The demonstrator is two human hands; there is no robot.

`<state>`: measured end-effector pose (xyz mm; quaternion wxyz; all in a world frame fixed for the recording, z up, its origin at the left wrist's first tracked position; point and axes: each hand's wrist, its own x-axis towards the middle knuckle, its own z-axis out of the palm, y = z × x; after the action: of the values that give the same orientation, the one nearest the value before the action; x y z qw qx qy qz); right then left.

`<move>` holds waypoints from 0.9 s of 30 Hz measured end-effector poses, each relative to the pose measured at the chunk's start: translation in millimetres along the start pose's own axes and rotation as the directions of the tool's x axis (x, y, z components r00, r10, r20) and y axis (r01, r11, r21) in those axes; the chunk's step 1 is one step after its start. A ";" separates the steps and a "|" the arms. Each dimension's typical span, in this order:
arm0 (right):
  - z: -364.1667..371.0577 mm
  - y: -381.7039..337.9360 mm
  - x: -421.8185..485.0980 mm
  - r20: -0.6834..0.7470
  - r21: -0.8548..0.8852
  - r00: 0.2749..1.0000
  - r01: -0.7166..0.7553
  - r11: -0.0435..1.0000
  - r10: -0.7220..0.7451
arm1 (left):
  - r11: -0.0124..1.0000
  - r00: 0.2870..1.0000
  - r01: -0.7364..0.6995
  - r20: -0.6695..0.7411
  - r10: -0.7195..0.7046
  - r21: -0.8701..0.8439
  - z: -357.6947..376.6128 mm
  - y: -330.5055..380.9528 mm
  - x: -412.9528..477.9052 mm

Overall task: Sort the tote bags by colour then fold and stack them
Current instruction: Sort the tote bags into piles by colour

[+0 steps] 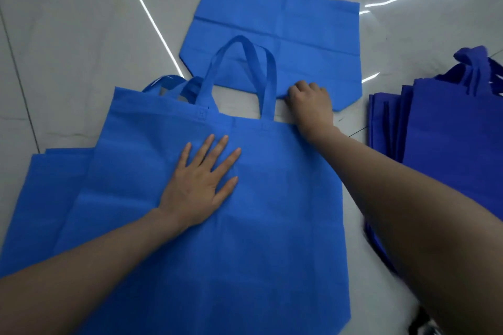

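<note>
Hands (200, 185) (310, 109) on tote (245, 239), right at edge

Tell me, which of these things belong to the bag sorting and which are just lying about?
In the job: top light-blue bag under left hand; light-blue bags beneath; far light-blue bag, right hand gripping its edge; dark-blue pile.
Lying about: tiled floor; unidentifiable dark object.

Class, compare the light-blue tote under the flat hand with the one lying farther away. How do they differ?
The near tote tops other totes; the far tote lies directly on the floor. The left hand presses the near tote flat; the right hand curls on the far tote's edge. Both are light blue, handles pointing away.
</note>
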<state>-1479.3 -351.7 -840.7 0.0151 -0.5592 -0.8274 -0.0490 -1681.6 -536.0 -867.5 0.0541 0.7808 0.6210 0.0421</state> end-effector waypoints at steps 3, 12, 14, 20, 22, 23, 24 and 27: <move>-3.0 -3.6 5.3 -0.045 0.129 0.981 -0.184 0.974 0.191 | 1.000 1.000 -0.001 0.006 0.001 0.004 0.0 -1.1 -0.1; -78.2 -2.1 29.1 -0.344 0.318 0.833 -0.330 0.889 0.433 | 1.000 1.000 -0.006 0.019 0.006 0.006 -1.2 0.4 0.0; -98.1 -5.3 20.4 -0.471 0.255 0.829 -0.201 0.946 0.303 | 1.000 0.999 -0.007 0.050 0.008 -0.007 -2.9 0.6 -1.3; -106.7 -9.5 -75.5 -0.613 0.021 0.779 0.182 0.983 -0.131 | 0.971 0.971 -0.238 0.025 0.238 -0.021 -25.1 1.0 -18.2; -96.9 -14.0 -125.5 -0.554 0.061 0.811 0.266 0.962 -0.189 | 0.906 0.905 -0.419 -0.108 0.411 -0.066 -34.9 5.8 -52.3; -90.6 -18.5 -151.8 -0.528 0.084 0.818 0.317 0.945 -0.227 | 0.881 0.877 -0.466 -0.179 0.446 -0.087 -40.4 7.9 -72.4; -82.8 -23.7 -177.8 -0.498 0.104 0.825 0.363 0.926 -0.267 | 0.872 0.863 -0.478 -0.239 0.445 -0.103 -47.1 9.3 -92.7; -60.7 -40.7 -249.5 -0.370 0.146 0.843 0.467 0.872 -0.390 | 0.865 0.827 -0.495 -0.354 0.437 -0.088 -60.5 5.3 -142.4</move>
<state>-1425.5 -603.2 -802.9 0.2064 -0.3369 -0.9174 -0.0473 -1716.6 -674.0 -806.6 0.0088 0.8835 0.4049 0.2355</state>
